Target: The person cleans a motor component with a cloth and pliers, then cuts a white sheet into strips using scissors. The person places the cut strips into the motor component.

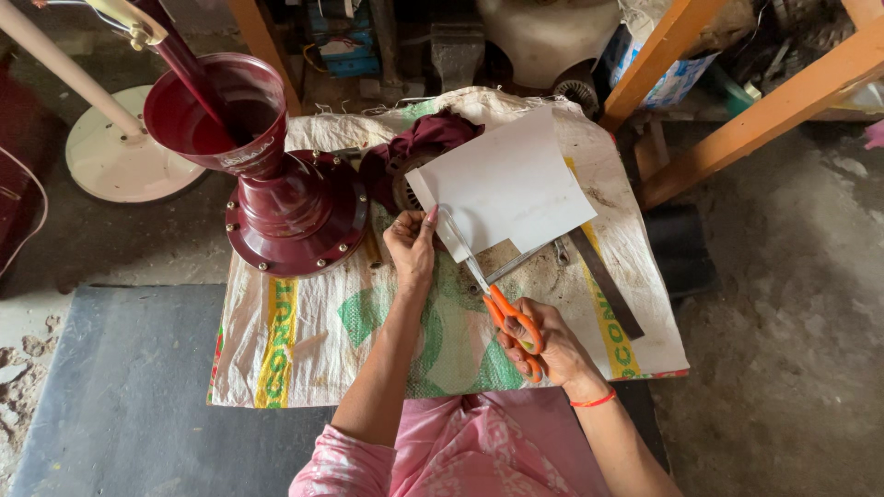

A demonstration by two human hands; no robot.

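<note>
- The white paper sheet is plain, stiff-looking and tilted, held above a woven sack spread over the work surface, just right of a maroon metal housing.
- The left hand pinches the sheet's lower left corner, fingers curled closed on it.
- The right hand grips orange-handled scissors (fingers through the loops), whose blades meet the sheet's lower edge.
- A metal strip lies on the sack beside a wrench.
</note>
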